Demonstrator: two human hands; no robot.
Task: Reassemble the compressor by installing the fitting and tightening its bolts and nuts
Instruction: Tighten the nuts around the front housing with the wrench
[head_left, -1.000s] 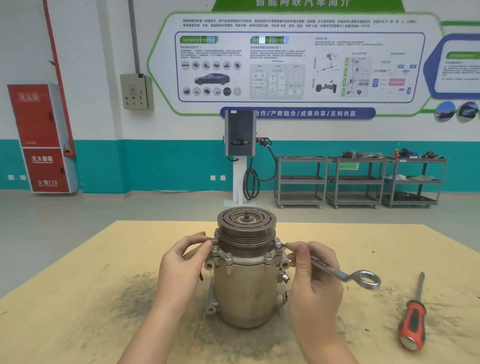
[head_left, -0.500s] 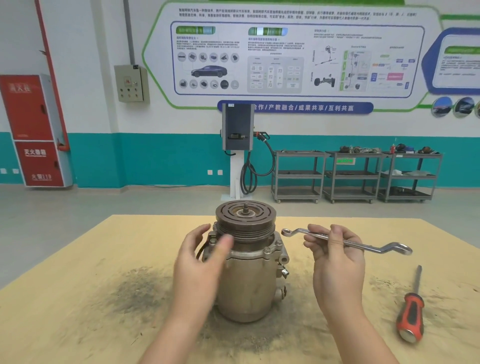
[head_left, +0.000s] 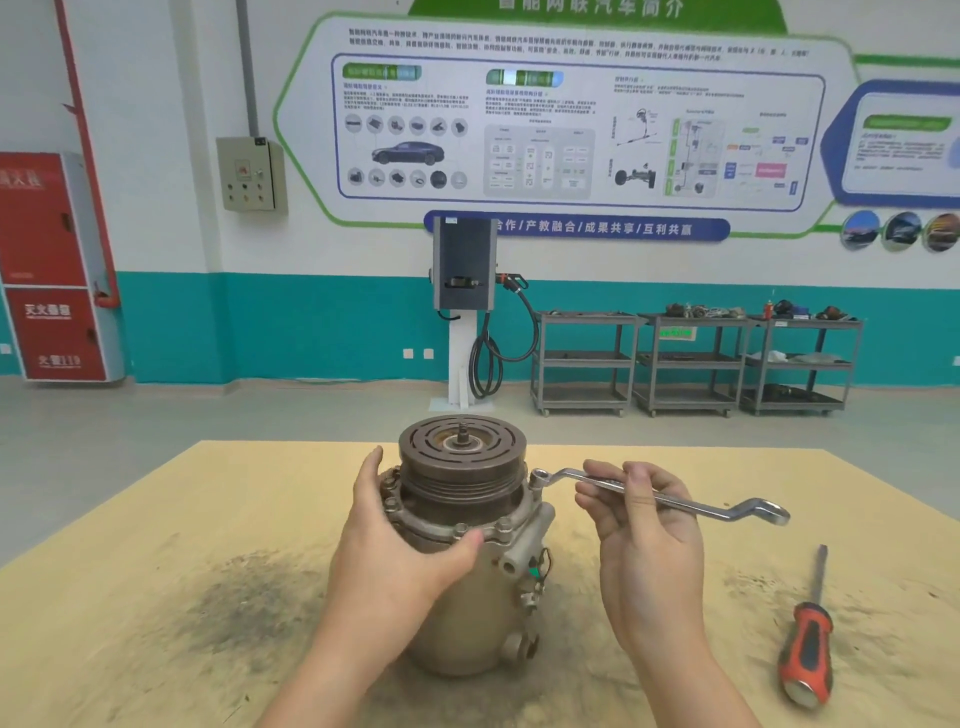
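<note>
Compressor (head_left: 467, 571) cast-metal cylinder gripped by left hand (head_left: 400, 545), right hand (head_left: 644, 535) pinching steel ring spanner (head_left: 660, 499)

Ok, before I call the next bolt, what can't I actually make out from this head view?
- Bolts on the far side of the compressor: hidden behind its pulley.
- Left side of the flange: covered by the left hand.
- Whether the wrench ring is seated on a bolt head: too small to tell.
- Right hand fingers' hold on the wrench: seen from behind, partly hidden.
- Bolt tightness: not visible.
</note>
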